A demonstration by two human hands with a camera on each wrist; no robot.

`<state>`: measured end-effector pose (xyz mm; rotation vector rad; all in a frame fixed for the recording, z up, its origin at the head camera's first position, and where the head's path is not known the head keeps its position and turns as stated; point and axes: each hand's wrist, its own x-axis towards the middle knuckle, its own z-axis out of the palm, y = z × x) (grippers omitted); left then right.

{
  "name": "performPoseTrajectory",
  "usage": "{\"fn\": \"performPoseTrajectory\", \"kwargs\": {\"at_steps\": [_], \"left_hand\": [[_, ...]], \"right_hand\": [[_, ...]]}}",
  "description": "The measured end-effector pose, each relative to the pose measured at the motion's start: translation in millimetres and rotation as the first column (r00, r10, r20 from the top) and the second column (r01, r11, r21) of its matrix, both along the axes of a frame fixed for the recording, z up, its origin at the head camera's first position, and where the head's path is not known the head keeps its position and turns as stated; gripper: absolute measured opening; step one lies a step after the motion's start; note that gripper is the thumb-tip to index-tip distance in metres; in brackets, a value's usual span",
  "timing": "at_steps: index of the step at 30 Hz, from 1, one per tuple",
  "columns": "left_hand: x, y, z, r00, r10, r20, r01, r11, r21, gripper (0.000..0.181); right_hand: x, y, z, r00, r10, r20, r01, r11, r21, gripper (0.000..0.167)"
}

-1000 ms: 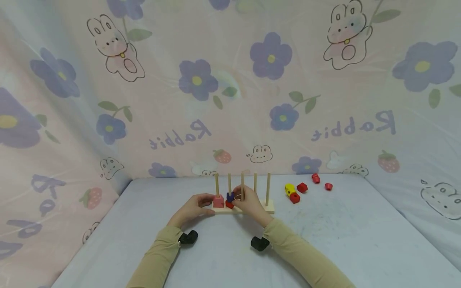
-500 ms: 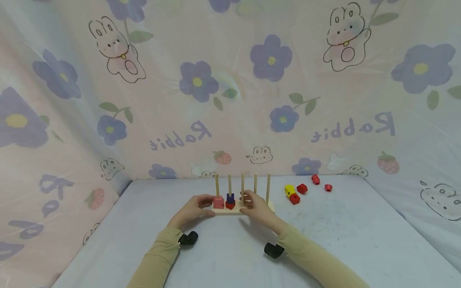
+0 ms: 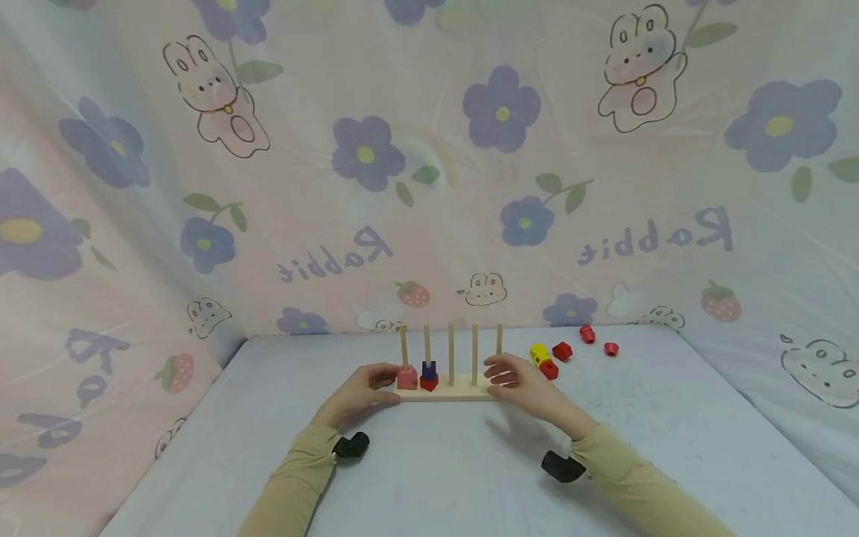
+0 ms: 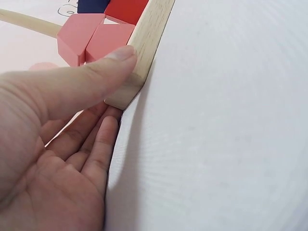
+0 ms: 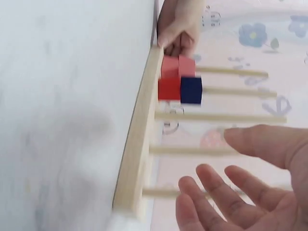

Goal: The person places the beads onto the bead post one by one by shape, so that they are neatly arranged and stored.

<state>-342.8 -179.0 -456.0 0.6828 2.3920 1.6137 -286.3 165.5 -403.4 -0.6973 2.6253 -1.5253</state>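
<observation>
A wooden peg stacker [image 3: 443,397] with several upright pegs stands on the table. Its leftmost peg carries pink blocks [image 3: 406,377]; the peg beside it has a red block [image 3: 429,382] with a dark blue block [image 3: 428,369] on top. My left hand [image 3: 362,391] holds the base's left end, the thumb [image 4: 103,72] on its front edge and the fingers around the end. Near the rightmost peg is my right hand [image 3: 530,386], its fingers spread apart with nothing between them. In the right wrist view, the palm and loose fingers [image 5: 231,192] show before the pegs.
Right of the stacker lie a yellow piece [image 3: 539,353] and a red block [image 3: 549,370] close together. Another red block [image 3: 562,350] is just behind them. Farther back are small red pieces [image 3: 587,333] and a red cup-shaped piece [image 3: 611,349]. A printed curtain [image 3: 429,186] hangs behind.
My right hand has let go of the dark blue block, which now sits above the red one, and has moved right along the stacker. The left hand stays at the base's end.
</observation>
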Motion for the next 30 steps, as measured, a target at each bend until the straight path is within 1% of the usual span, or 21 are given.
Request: {"fn": "performPoseTrajectory", "kwargs": {"at_steps": [2,4,7,10,12,15,19,20,22,26,27,30], "left_hand": [[-0.8,-0.7,-0.7,1.0,-0.009,-0.009,0.009,1.0,0.005,0.06],[-0.4,-1.0,-0.3,1.0,-0.005,-0.004,0.005,1.0,0.004,0.06],[0.2,-1.0,-0.8,1.0,-0.013,-0.006,0.013,1.0,-0.002,0.058],[0.6,-0.1,-1.2,1.0,-0.022,0.004,0.022,1.0,-0.005,0.057],[0.2,0.2,-2.0,1.0,-0.022,-0.002,0.022,1.0,-0.007,0.057],[1.1,0.4,-0.1,1.0,-0.01,-0.006,0.01,1.0,-0.01,0.056],[2.4,-0.4,1.8,1.0,-0.014,-0.011,0.014,1.0,-0.003,0.056],[4.8,0.3,5.0,1.0,-0.019,-0.012,0.019,1.0,-0.001,0.055],[5.2,0.2,5.0,1.0,-0.022,-0.01,0.022,1.0,0.003,0.055],[5.2,0.8,4.0,1.0,-0.014,0.003,0.014,1.0,0.002,0.055],[2.6,0.2,1.0,1.0,-0.01,0.006,0.01,1.0,0.003,0.056],[1.6,1.1,1.4,1.0,-0.009,0.012,0.009,1.0,0.009,0.056]], "right_hand": [[-1.3,14,0.8,1.0,0.002,-0.025,-0.002,1.0,0.005,0.038],[-3.1,28,0.9,0.999,0.003,-0.042,-0.002,1.0,0.009,0.038],[-7.5,49,0.3,0.998,-0.017,-0.062,0.019,1.0,0.024,0.039],[-12.9,68,0.8,0.996,-0.067,-0.058,0.069,0.997,0.038,0.04],[-17.1,78,1.7,0.993,-0.108,-0.049,0.11,0.992,0.058,0.04],[-23.7,90,2.1,0.987,-0.16,-0.027,0.162,0.984,0.08,0.041],[-29.9,99,-1.2,0.98,-0.201,-0.014,0.201,0.974,0.103,0.04],[-30.8,100,-2.8,0.979,-0.206,-0.012,0.206,0.973,0.104,0.04],[-33.0,102,-7.1,0.975,-0.221,-0.007,0.221,0.968,0.118,0.04],[-37.8,102,-16.1,0.964,-0.267,-0.007,0.264,0.948,0.176,0.043],[-39.5,102,-17.8,0.96,-0.278,-0.009,0.275,0.942,0.194,0.044],[-43.6,100,-20.0,0.95,-0.313,-0.007,0.306,0.923,0.233,0.045]]}}
